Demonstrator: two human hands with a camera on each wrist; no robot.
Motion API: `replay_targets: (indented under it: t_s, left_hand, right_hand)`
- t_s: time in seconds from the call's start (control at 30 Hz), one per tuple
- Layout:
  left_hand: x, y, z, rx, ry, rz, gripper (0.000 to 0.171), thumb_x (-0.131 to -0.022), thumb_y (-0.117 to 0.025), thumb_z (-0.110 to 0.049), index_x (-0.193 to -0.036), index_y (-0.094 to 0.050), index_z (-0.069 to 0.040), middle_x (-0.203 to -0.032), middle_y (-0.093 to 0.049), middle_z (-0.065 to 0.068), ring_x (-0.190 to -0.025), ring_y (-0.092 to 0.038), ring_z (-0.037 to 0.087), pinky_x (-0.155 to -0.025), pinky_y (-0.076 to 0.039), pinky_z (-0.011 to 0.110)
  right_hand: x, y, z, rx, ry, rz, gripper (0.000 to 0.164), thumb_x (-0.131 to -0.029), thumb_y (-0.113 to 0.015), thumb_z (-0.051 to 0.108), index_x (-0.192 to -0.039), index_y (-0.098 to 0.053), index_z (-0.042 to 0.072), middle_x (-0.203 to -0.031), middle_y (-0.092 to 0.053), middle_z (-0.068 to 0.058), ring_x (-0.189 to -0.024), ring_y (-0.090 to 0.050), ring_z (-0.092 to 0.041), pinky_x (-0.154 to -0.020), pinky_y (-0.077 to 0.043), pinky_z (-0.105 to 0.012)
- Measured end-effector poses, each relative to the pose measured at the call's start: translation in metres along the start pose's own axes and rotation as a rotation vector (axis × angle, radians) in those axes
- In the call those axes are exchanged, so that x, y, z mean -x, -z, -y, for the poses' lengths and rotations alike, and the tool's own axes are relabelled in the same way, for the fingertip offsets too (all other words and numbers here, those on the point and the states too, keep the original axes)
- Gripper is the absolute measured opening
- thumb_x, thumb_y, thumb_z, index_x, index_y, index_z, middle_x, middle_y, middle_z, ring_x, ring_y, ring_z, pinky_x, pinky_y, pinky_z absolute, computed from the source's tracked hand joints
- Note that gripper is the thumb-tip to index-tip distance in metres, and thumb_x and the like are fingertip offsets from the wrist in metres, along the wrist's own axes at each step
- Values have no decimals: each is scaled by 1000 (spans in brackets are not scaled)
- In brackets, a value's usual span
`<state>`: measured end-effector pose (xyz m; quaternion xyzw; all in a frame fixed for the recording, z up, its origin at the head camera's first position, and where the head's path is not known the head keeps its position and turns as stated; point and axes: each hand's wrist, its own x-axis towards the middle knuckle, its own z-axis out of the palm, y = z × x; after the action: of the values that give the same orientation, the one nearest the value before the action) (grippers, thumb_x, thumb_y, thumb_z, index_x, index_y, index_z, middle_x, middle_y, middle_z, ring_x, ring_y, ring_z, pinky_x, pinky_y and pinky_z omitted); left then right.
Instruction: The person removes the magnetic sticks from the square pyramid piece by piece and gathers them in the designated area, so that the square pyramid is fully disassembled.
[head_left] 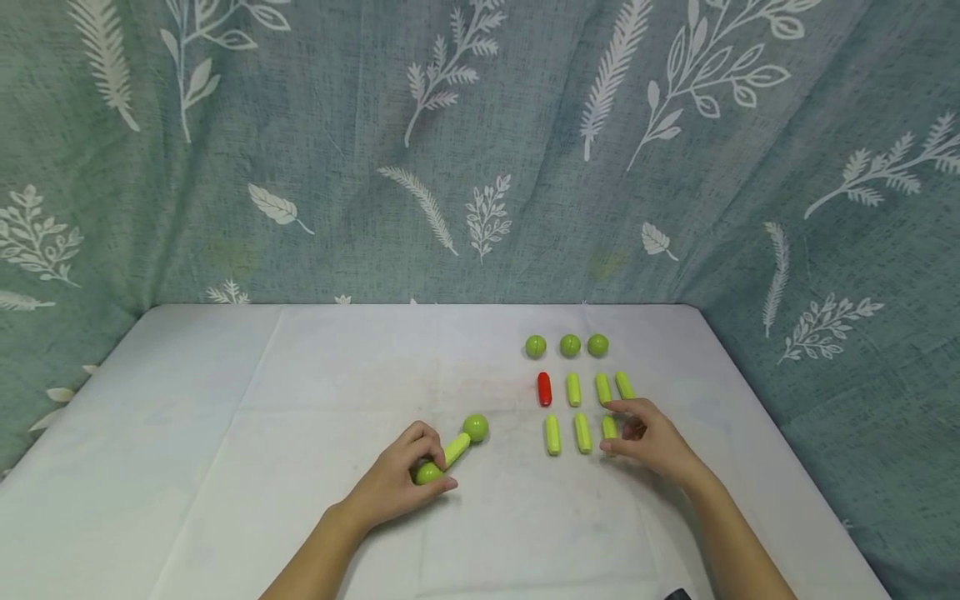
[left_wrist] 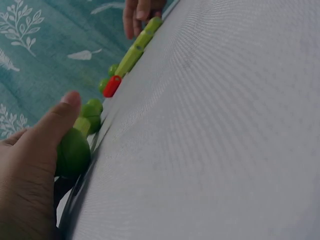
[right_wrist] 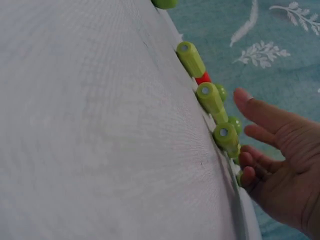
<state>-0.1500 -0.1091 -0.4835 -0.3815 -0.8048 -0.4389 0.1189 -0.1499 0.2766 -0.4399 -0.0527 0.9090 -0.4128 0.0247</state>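
My left hand [head_left: 405, 475] grips a green ball [head_left: 430, 474] at the table's middle, thumb on one side and fingers on the other. A yellow-green stick [head_left: 457, 450] runs from that ball to a second green ball [head_left: 476, 427]; in the left wrist view the held ball [left_wrist: 73, 154] is close by the thumb. At the right, my right hand [head_left: 651, 439] hovers around a short yellow-green stick [head_left: 609, 427], thumb and forefinger apart on either side. The right wrist view shows its fingers [right_wrist: 265, 117] spread beside the stick [right_wrist: 226, 135], without a visible grip.
Left of the right hand lie two yellow-green sticks [head_left: 552, 434]. Behind them a red stick [head_left: 544, 389] lies in a row with several yellow-green sticks [head_left: 573, 389]. Farther back sit three green balls [head_left: 570, 346]. A leaf-patterned curtain [head_left: 337, 167] borders the white table [head_left: 262, 467].
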Motion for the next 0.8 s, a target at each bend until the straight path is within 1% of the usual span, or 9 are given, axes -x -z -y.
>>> replay_targets:
  t_s: [0.1, 0.17, 0.23, 0.3, 0.4, 0.53, 0.67, 0.8]
  left_hand:
    - [-1, -1, 2, -17, -9, -3, 29, -74, -81, -13, -90, -57, -16, -102, -54, -5, -91, -54, 8, -76, -50, 21]
    - [-1, -2, 2, -31, -8, -4, 30, -75, -79, -11, -96, -59, -13, -102, -57, -5, -91, -56, 7, -78, -50, 21]
    - [-1, -2, 3, -41, -3, -2, 32, -76, -78, -11, -103, -61, -10, -101, -60, -4, -88, -56, 6, -77, -50, 20]
    - [-1, -3, 3, -51, 2, 3, 31, -78, -77, -11, -106, -63, -11, -101, -61, -5, -86, -55, 4, -73, -49, 19]
    - [-1, -2, 3, -64, 6, 16, 27, -80, -75, -13, -104, -65, -15, -101, -59, -8, -83, -52, 2, -69, -47, 17]
    - [0, -2, 4, -62, -5, 30, 24, -82, -74, -13, -104, -63, -17, -102, -56, -10, -83, -50, 2, -69, -46, 17]
    - [0, -1, 1, -23, -33, 32, 24, -84, -72, -10, -104, -62, -16, -102, -56, -8, -83, -50, 4, -69, -46, 17]
    - [-1, 0, 0, 13, -57, 29, 25, -84, -71, -6, -105, -61, -14, -102, -56, -5, -83, -50, 6, -69, -46, 17]
  right_hand:
    - [2, -3, 4, -29, 42, -50, 52, -76, -80, 22, -121, -61, 5, -106, -55, -11, -80, -49, -16, -65, -44, -22]
    - [2, -7, 9, -68, 72, -55, 47, -77, -79, 20, -118, -62, 5, -104, -58, -12, -78, -50, -14, -64, -44, -20]
    - [2, -13, 16, -110, 114, -38, 43, -77, -79, 18, -114, -63, 3, -102, -60, -13, -77, -51, -13, -64, -45, -20]
    - [1, -21, 22, -138, 155, -3, 41, -77, -79, 17, -113, -64, 3, -102, -62, -13, -76, -52, -11, -64, -46, -19]
    - [-3, -35, 32, -169, 234, 67, 40, -77, -79, 15, -112, -64, 3, -102, -63, -13, -77, -53, -10, -66, -47, -19]
    - [-7, -54, 46, -194, 315, 156, 40, -79, -77, 16, -114, -63, 2, -104, -64, -13, -78, -55, -9, -68, -49, -20]
    - [-10, -73, 63, -170, 360, 230, 43, -81, -75, 20, -118, -62, 3, -109, -64, -11, -79, -56, -8, -70, -50, -21]
    - [-12, -93, 77, -146, 367, 314, 46, -84, -73, 25, -123, -59, 6, -114, -62, -5, -79, -53, -6, -69, -49, -21]
